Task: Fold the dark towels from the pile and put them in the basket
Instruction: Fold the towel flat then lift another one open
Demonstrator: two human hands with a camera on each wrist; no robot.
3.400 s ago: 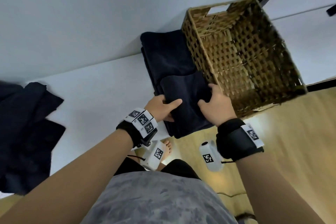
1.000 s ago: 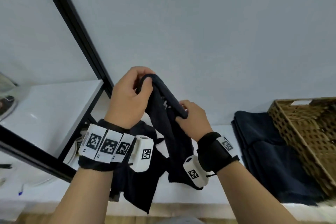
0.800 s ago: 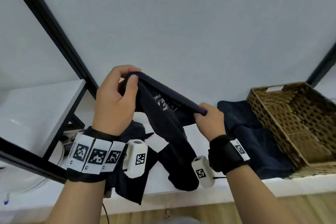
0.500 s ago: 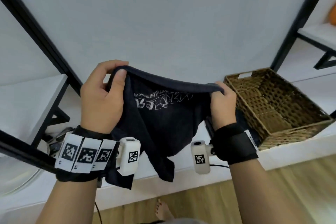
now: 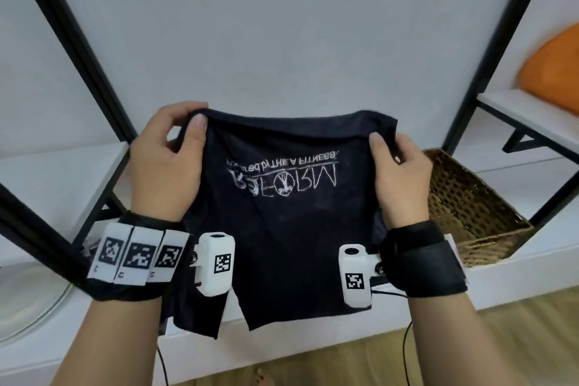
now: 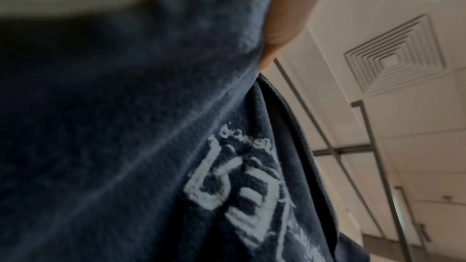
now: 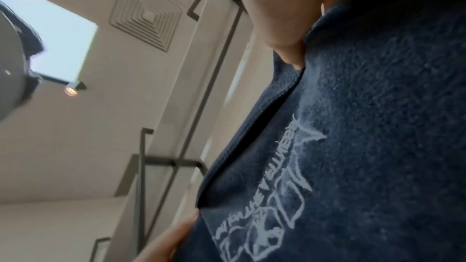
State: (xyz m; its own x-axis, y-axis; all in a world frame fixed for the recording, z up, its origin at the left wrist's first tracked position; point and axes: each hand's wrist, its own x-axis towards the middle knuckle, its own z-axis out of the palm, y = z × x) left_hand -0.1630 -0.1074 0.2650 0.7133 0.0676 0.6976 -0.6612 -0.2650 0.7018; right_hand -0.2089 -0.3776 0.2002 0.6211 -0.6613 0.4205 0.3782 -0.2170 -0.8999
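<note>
The left hand (image 5: 163,163) pinches the top left corner of a dark towel (image 5: 282,229), thumb in front of the cloth and fingers curled behind the hem. The right hand (image 5: 399,178) grips the top right corner the same way, thumb pressed on the near face. Between the two grips the top edge runs nearly taut and level, and the rest hangs down from it in front of the person, held in the air above a white shelf (image 5: 517,263). White lettering on the near face reads mirrored. In the wrist views the cloth fills the frame right under each thumb (image 6: 282,27) (image 7: 279,27). A wicker basket (image 5: 470,210) stands on the shelf just right of the right hand, behind the towel's edge. An orange thing (image 5: 554,72) lies on a higher shelf at far right.
</note>
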